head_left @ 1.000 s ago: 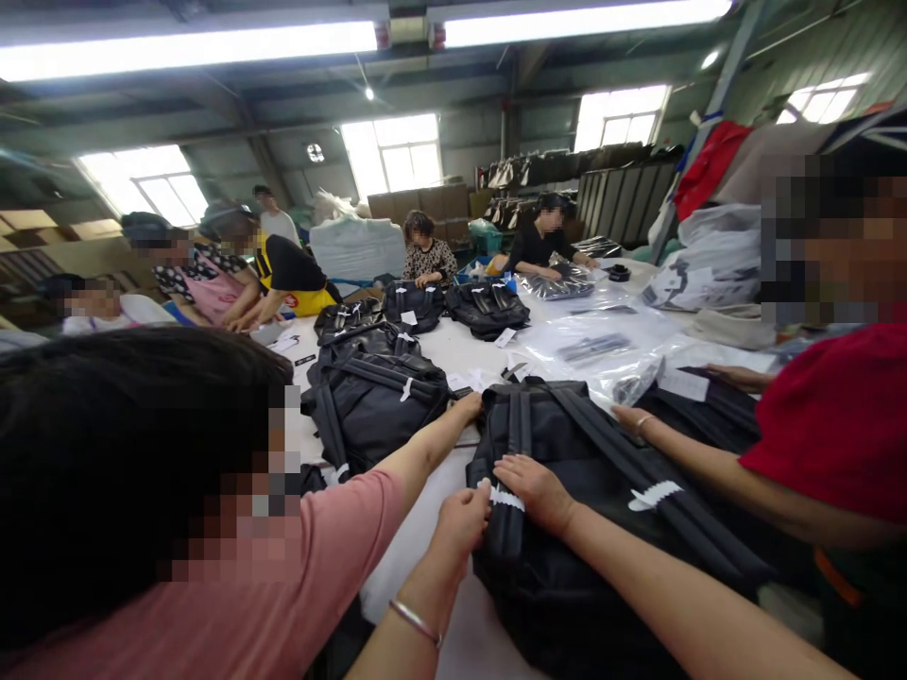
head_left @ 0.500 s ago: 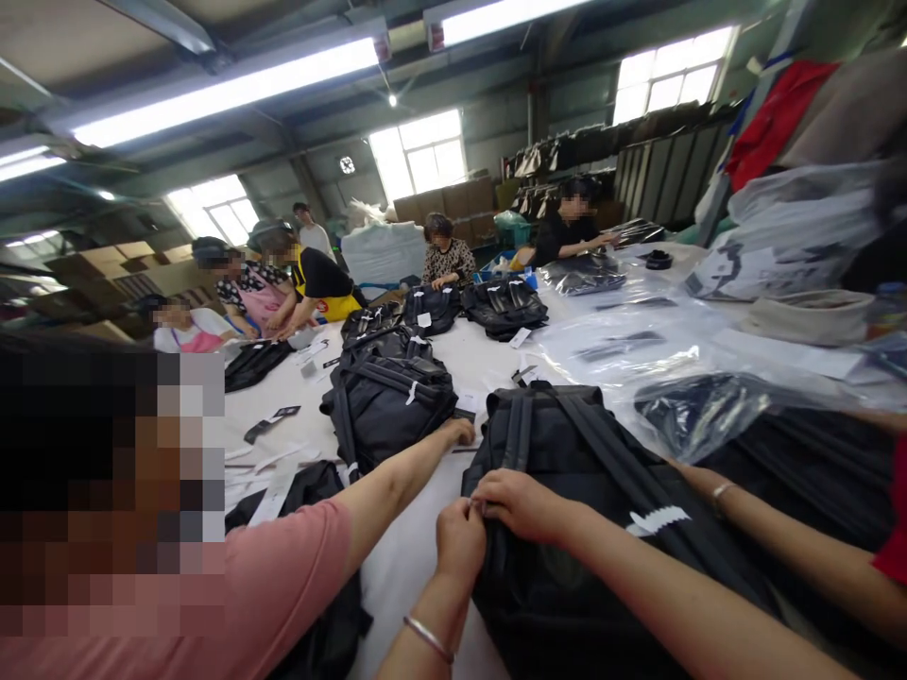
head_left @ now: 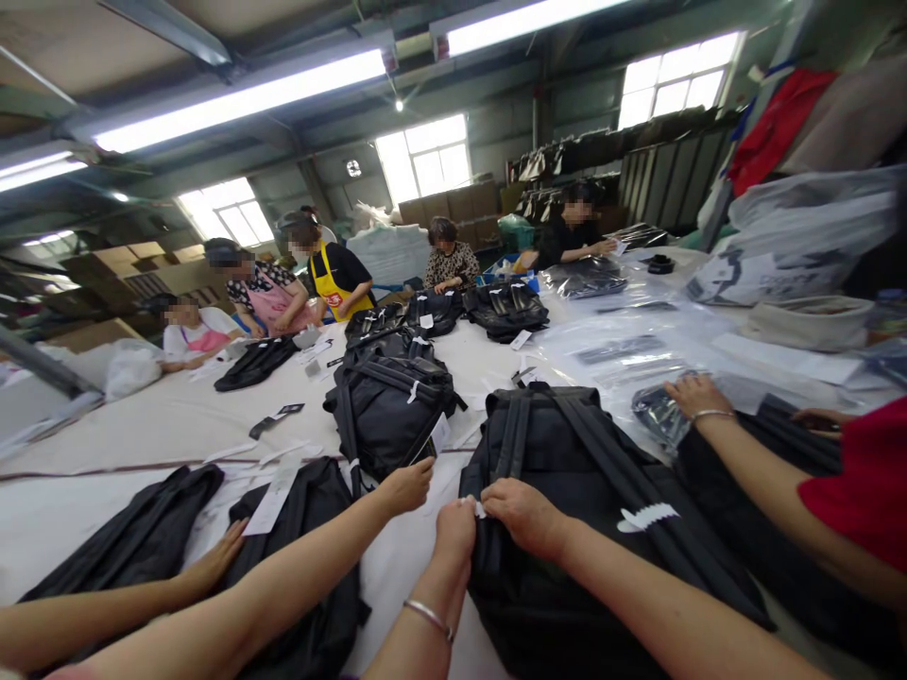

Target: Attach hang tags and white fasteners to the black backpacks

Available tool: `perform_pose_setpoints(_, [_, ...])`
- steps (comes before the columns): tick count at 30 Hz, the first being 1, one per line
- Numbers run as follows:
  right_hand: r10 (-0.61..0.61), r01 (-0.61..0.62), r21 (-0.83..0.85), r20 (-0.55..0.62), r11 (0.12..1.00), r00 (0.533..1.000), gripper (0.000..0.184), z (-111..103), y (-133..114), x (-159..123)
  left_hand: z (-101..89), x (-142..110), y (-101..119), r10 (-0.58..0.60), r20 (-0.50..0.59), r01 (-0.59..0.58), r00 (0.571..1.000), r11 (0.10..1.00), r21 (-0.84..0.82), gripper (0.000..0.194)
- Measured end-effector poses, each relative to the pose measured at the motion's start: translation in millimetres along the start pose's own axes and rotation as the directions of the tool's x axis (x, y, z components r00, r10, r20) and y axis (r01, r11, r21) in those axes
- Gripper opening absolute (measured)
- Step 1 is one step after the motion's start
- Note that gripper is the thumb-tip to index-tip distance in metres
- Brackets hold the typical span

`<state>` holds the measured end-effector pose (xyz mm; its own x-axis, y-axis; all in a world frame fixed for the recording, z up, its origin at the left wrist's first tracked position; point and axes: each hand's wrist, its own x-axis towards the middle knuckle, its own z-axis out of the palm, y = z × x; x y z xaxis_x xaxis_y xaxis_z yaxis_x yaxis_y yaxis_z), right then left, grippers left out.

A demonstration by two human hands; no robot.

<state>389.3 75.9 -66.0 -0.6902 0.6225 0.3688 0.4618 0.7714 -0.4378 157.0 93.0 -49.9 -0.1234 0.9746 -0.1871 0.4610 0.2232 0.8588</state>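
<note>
Two bare hands, left (head_left: 455, 529) and right (head_left: 525, 515), pinched a white strip (head_left: 479, 509), mostly hidden by fingers, at the left edge of a black backpack (head_left: 559, 472) lying on the table (head_left: 283, 425).

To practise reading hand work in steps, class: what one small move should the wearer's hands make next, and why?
Probably ease the white piece around the nearby strap: it shows where the left hand and right hand meet, and a white band already sits around the backpack's other strap.
</note>
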Motion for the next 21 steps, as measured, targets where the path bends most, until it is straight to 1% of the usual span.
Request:
perform_pose_setpoints(1, [0.01,-0.009,-0.014,0.031,1.0,0.999,0.025,-3,-3,1,-17.8,4,2,0.029,0.007,-0.029,1.0,0.999,0.032,0.031])
perform_pose_setpoints(2, [0.024,-0.022,-0.025,0.06,0.999,0.998,0.027,-7,-6,1,-31.3,7,3,0.052,0.009,-0.053,0.999,0.997,0.063,0.03])
perform_pose_setpoints(3, [0.038,-0.035,-0.036,0.083,0.999,0.996,0.029,-11,-10,0,-39.0,7,4,0.072,0.006,-0.072,0.997,0.993,0.089,0.031])
perform_pose_setpoints(4, [0.052,-0.048,-0.048,0.094,0.998,0.994,0.033,-16,-15,-2,-40.0,5,3,0.086,0.001,-0.086,0.996,0.99,0.111,0.031])
perform_pose_setpoints(5, [0.066,-0.061,-0.061,0.093,0.996,0.993,0.038,-21,-20,-6,-34.4,0,2,0.097,-0.004,-0.096,0.995,0.987,0.131,0.032])
perform_pose_setpoints(7, [0.108,-0.104,-0.079,0.04,0.991,0.993,0.046,-32,-32,-20,-9.7,-12,-1,0.107,-0.013,-0.103,0.994,0.982,0.16,0.035])
perform_pose_setpoints(9, [0.176,-0.181,-0.071,-0.072,0.981,0.982,0.046,-43,-45,-39,19.1,-27,-5,0.104,-0.041,-0.095,0.994,0.98,0.175,0.039])
perform_pose_setpoints(10, [0.217,-0.227,-0.057,-0.138,0.972,0.966,0.043,-48,-50,-50,30.3,-35,-6,0.119,-0.078,-0.103,0.99,0.978,0.184,0.04])
perform_pose_setpoints(11, [0.258,-0.271,-0.04,-0.202,0.962,0.945,0.04,-53,-55,-61,38.3,-41,-7,0.17,-0.116,-0.143,0.979,0.967,0.211,0.043])
perform_pose_setpoints(12, [0.294,-0.311,-0.027,-0.257,0.95,0.921,0.036,-58,-59,-74,43.2,-48,-7,0.256,-0.13,-0.216,0.958,0.94,0.263,0.046])
perform_pose_setpoints(13, [0.323,-0.346,-0.022,-0.305,0.938,0.896,0.034,-62,-62,-86,45.6,-54,-7,0.361,-0.086,-0.315,0.929,0.888,0.335,0.049])
perform_pose_setpoints(14, [0.347,-0.379,-0.024,-0.353,0.925,0.869,0.032,-67,-64,-98,46.3,-60,-6,0.453,0.023,-0.422,0.891,0.809,0.41,0.051])
perform_pose_setpoints(15, [0.368,-0.414,-0.031,-0.403,0.91,0.838,0.03,-72,-64,-110,45.9,-65,-5,0.499,0.184,-0.522,0.847,0.714,0.467,0.053])
perform_pose_setpoints(16, [0.387,-0.454,-0.04,-0.457,0.89,0.801,0.028,-77,-62,-121,45.0,-69,-4,0.482,0.357,-0.6,0.8,0.627,0.497,0.053])
perform_pose_setpoints(17, [0.408,-0.502,-0.049,-0.517,0.864,0.752,0.026,-82,-59,-132,43.8,-72,-1,0.414,0.493,-0.64,0.765,0.573,0.512,0.054])
perform_pose_setpoints(18, [0.438,-0.563,-0.049,-0.575,0.825,0.691,0.025,-87,-55,-143,42.3,-74,4,0.342,0.573,-0.654,0.745,0.54,0.53,0.054])
perform_pose_setpoints(19, [0.483,-0.635,-0.032,-0.62,0.772,0.618,0.025,-93,-50,-152,40.7,-74,10,0.295,0.6,-0.652,0.744,0.52,0.553,0.054])
perform_pose_setpoints(20, [0.549,-0.712,0.003,-0.639,0.703,0.539,0.026,-99,-44,-160,39.3,-73,17,0.291,0.587,-0.642,0.756,0.509,0.574,0.053])
perform_pose_setpoints(21, [0.632,-0.783,0.055,-0.627,0.619,0.455,0.03,-104,-39,-167,38.4,-72,27,0.326,0.555,-0.637,0.765,0.506,0.582,0.051])
